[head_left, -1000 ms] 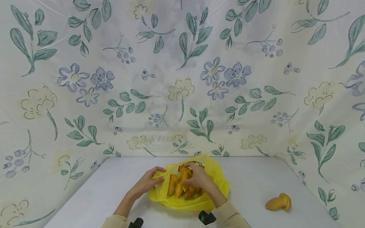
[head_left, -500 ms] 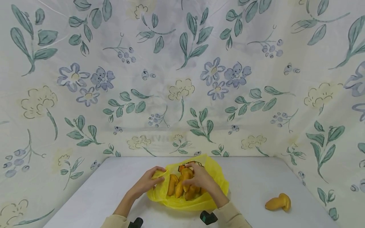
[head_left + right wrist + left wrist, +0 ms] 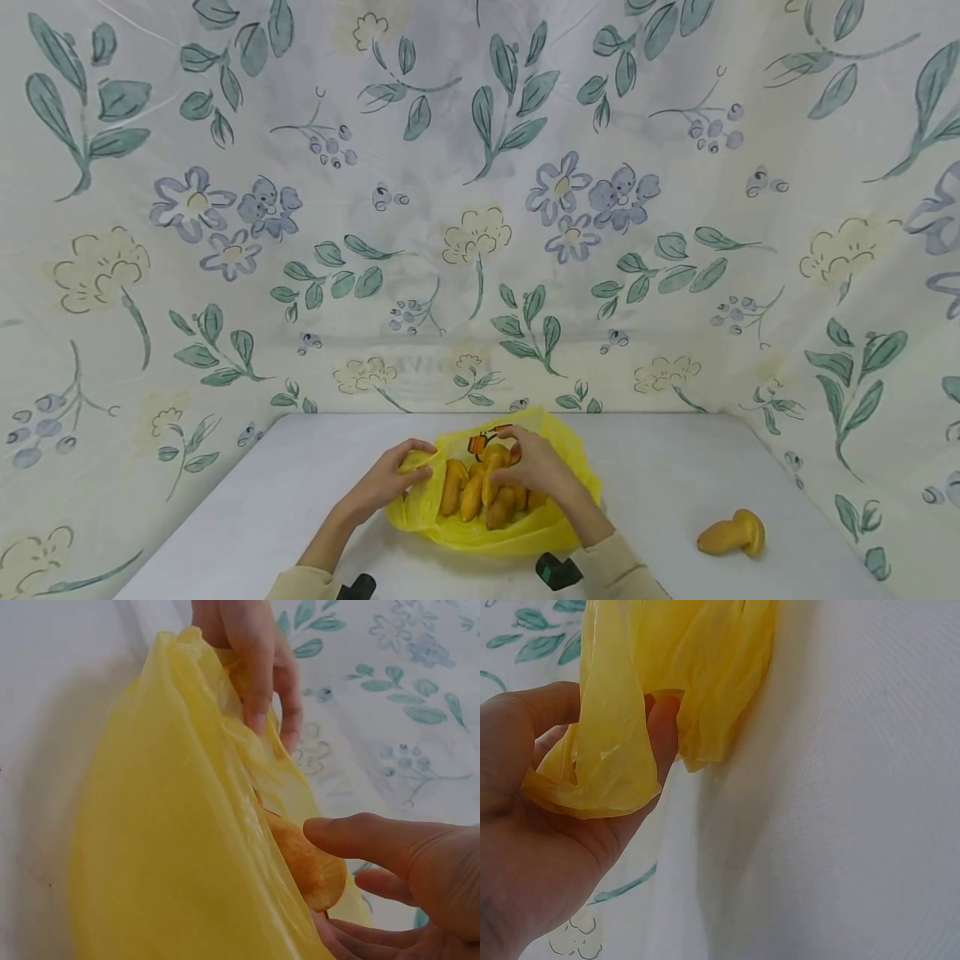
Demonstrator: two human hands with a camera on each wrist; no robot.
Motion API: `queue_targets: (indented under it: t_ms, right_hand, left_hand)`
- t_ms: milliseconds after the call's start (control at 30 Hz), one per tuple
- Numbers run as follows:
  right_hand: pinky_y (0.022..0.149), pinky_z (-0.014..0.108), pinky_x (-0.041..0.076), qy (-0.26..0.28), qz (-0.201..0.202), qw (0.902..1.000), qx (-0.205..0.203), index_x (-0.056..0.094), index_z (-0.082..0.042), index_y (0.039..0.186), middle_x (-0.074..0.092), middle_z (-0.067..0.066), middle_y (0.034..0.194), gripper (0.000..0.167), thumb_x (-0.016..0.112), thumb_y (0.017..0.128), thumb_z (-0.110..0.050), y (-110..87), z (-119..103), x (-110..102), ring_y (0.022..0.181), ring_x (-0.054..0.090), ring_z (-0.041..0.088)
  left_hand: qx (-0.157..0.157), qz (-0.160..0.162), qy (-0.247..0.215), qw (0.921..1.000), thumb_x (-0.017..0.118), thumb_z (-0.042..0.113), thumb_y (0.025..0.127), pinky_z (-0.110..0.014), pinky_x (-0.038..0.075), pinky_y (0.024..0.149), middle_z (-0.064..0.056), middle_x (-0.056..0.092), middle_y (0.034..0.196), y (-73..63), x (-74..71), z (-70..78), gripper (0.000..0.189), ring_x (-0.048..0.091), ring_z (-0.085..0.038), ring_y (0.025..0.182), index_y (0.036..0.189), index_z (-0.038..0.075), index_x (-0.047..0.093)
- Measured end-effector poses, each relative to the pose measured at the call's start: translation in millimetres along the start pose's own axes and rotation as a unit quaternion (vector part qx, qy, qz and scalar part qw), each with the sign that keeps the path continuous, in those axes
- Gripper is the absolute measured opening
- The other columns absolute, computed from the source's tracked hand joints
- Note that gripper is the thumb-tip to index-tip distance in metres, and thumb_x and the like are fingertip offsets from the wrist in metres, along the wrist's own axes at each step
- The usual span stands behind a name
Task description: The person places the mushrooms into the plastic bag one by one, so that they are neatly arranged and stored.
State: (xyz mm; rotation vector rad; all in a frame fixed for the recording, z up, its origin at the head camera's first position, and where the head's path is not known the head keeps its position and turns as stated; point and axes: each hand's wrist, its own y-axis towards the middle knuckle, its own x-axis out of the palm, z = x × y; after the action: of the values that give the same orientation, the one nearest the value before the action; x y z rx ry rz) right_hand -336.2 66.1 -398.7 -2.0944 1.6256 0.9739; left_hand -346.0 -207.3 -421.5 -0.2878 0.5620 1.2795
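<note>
A yellow plastic bag [image 3: 525, 537] lies with its mouth spread, several brown-yellow mushrooms [image 3: 470, 497] inside it. My left hand [image 3: 390, 475] grips the bag's left rim; in the left wrist view the thin plastic folds between thumb and fingers. Over the bag's mouth is my right hand [image 3: 536, 462], thumb and fingers apart, beside the topmost mushroom [image 3: 495, 457]. In the right wrist view, the right thumb's tip is right at that mushroom's rounded cap [image 3: 311, 862], and the other fingers stretch loosely below it, partly hidden by the bag.
One more mushroom [image 3: 731, 533] lies on its side on the white table [image 3: 652, 475], well to the right of the bag. A floral curtain [image 3: 480, 275] hangs behind the table and along both sides.
My right hand has shifted slightly to the right, away from the topmost mushroom, which leans a little further right. My left hand stays on the bag's rim.
</note>
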Motion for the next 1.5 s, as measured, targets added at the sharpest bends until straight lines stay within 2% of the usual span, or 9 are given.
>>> queue_targets:
  t_ms: [133,367,567,967,1133,1500]
  right_hand:
    - [0.074,0.036,0.052,-0.006,0.005,0.9999,-0.011,0.052,-0.008,0.137,0.062,0.015,0.108,0.069,0.083,0.078,-0.026,0.1,2,-4,0.089,0.056,0.021]
    - [0.082,0.043,0.054,-0.013,-0.002,0.9999,-0.005,0.050,-0.012,0.139,0.060,0.021,0.123,0.069,0.082,0.079,-0.027,-2.7,5,-9,0.102,0.059,0.030]
    - [0.084,0.044,0.054,-0.016,0.002,0.9998,-0.011,0.048,-0.013,0.140,0.058,0.020,0.125,0.069,0.081,0.081,-0.028,-8.8,5,-18,0.105,0.058,0.030]
    - [0.082,0.044,0.055,-0.029,0.024,0.9991,-0.020,0.044,-0.014,0.143,0.058,0.019,0.126,0.072,0.080,0.082,-0.026,-21.4,-6,-41,0.101,0.061,0.028]
    - [0.079,0.041,0.057,-0.026,0.018,0.9994,-0.012,0.045,-0.015,0.142,0.057,0.018,0.128,0.071,0.079,0.082,-0.029,-27.0,-3,-46,0.093,0.064,0.024]
    - [0.075,0.038,0.059,-0.029,0.028,0.9992,0.000,0.049,-0.017,0.139,0.058,0.020,0.128,0.069,0.081,0.080,-0.030,-39.8,7,-63,0.090,0.066,0.022]
  left_hand:
    - [0.001,0.001,0.001,1.0000,0.065,0.021,0.093,-0.029,0.047,0.063,-0.018,0.051,0.139,1.4,-0.5,-1.7,0.034,0.050,-0.020,0.093,0.125,0.009,0.057]
    - [0.001,-0.002,-0.001,1.0000,0.065,0.021,0.094,-0.029,0.047,0.063,-0.019,0.051,0.139,1.5,-0.3,-2.8,0.035,0.050,-0.020,0.091,0.125,0.009,0.057]
    - [0.001,-0.001,0.002,1.0000,0.065,0.021,0.094,-0.029,0.047,0.063,-0.019,0.051,0.138,0.1,0.1,-1.9,0.035,0.050,-0.020,0.092,0.125,0.009,0.057]
    - [-0.001,-0.001,-0.001,1.0000,0.064,0.022,0.094,-0.030,0.046,0.064,-0.018,0.053,0.137,0.6,-0.7,-1.4,0.035,0.051,-0.020,0.089,0.126,0.009,0.056]
    - [-0.008,0.000,-0.003,1.0000,0.064,0.022,0.094,-0.030,0.046,0.064,-0.017,0.053,0.137,-0.5,0.6,-1.2,0.035,0.051,-0.020,0.090,0.126,0.009,0.057]
    - [-0.012,0.005,0.000,0.9999,0.065,0.022,0.094,-0.031,0.047,0.065,-0.016,0.053,0.138,-0.2,1.1,-1.2,0.034,0.051,-0.021,0.093,0.125,0.011,0.057]
